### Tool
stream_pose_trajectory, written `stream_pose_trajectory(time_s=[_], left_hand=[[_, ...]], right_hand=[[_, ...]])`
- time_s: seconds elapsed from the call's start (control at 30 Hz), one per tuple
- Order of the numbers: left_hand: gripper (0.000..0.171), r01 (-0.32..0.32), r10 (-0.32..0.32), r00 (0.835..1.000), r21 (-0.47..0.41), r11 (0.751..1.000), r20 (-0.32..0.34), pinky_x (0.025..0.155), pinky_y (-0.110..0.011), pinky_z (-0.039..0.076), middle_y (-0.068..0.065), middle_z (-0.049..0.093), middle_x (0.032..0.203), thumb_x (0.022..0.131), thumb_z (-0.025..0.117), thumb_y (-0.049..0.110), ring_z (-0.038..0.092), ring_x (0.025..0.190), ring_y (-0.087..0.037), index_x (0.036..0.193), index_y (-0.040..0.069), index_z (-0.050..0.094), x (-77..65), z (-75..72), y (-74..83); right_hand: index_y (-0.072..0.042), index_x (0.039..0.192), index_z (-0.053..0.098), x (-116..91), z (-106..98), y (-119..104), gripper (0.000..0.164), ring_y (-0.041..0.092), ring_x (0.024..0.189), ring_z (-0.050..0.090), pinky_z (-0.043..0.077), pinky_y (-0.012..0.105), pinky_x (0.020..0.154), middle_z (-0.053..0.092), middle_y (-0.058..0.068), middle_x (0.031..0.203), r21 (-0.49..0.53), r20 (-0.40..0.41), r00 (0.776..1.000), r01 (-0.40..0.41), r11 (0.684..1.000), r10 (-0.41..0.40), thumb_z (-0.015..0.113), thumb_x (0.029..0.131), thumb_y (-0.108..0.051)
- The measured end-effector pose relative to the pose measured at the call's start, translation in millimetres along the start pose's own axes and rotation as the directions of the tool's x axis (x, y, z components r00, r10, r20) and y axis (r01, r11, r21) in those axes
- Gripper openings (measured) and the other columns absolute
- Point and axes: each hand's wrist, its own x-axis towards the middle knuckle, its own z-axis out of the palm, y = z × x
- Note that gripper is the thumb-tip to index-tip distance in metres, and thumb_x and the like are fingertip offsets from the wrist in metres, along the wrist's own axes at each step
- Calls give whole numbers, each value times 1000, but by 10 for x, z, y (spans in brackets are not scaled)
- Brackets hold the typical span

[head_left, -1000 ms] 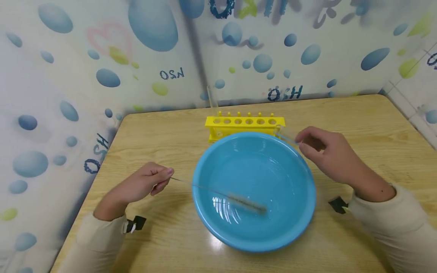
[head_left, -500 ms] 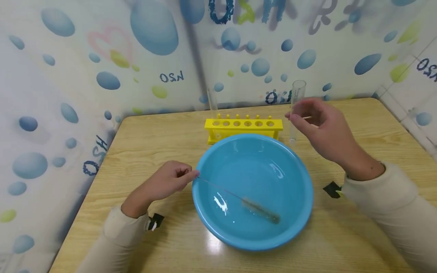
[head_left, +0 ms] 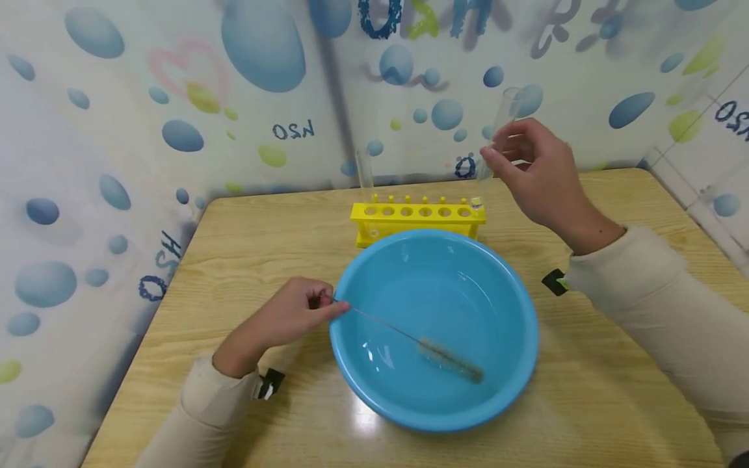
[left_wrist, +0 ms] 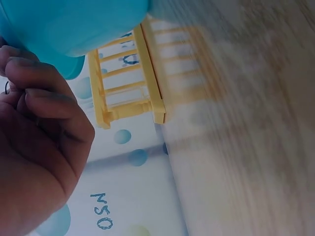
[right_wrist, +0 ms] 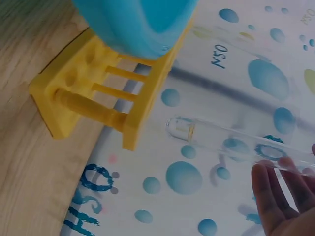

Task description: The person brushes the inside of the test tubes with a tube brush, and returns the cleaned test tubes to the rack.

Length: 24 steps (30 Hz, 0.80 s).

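Observation:
My right hand point(head_left: 538, 175) holds a clear glass test tube point(head_left: 506, 110) between thumb and fingers, mouth up and slightly tilted. Its rounded bottom overlaps the right end of the yellow test tube rack point(head_left: 418, 212) in the head view; the right wrist view shows the test tube point(right_wrist: 216, 136) apart from the rack point(right_wrist: 140, 113). At the left rim of the blue basin point(head_left: 529, 331), my left hand point(head_left: 292, 315) pinches the thin wire handle of a test tube brush point(head_left: 450, 361). The brush's bristles lie in the basin's water. Curled fingers hide the handle's end in the left wrist view.
A second test tube point(head_left: 365, 174) stands in the rack's leftmost hole. The basin sits right in front of the rack on the wooden table point(head_left: 263, 240). Behind the table rises a wall point(head_left: 246, 97) with blue and green spots.
My right hand has lifted the test tube from beside the basin's far rim, turned it upright and brought it over the rack's right end. My left hand has moved right with the brush.

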Motion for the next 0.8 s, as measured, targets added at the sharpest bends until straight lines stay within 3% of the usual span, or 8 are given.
stream_pose_trajectory(time_s=[0.17, 0.3, 0.4, 0.8], left_hand=[[37, -8, 8, 1000, -11, 1000, 2, 52, -21, 32, 2, 43, 63, 94, 70, 29, 41, 58, -10, 69, 10, 49, 15, 15, 7], [38, -1, 1, 1000, -25, 1000, 16, 52, -22, 32, 3, 42, 63, 95, 69, 29, 40, 58, -10, 69, 10, 48, 25, 20, 1], [39, 6, -5, 1000, -41, 999, 27, 51, -22, 32, 2, 42, 63, 96, 68, 29, 40, 57, -10, 69, 10, 48, 24, 22, -6], [37, 29, -24, 998, -86, 996, 56, 50, -21, 33, 3, 41, 60, 98, 65, 29, 40, 54, -10, 70, 11, 49, -13, 2, 13]], right_hand=[[-11, 123, 54, 38, 114, 119, 36, 13, 95, 64, 49, 18, 77, 67, 6, 110, -36, 42, 998, -43, 998, 44, 59, 100, -38], [-8, 125, 51, 28, 217, 212, 39, 25, 107, 66, 55, 38, 93, 67, 11, 118, -59, 96, 993, -64, 996, 70, 57, 101, -38], [-7, 128, 50, 15, 288, 281, 40, 33, 114, 65, 54, 52, 97, 66, 15, 123, -72, 147, 985, -79, 994, 89, 56, 102, -36], [-6, 132, 46, 29, 429, 445, 35, 41, 124, 60, 53, 53, 95, 58, 20, 135, -126, 231, 965, -98, 987, 125, 52, 105, -26]])
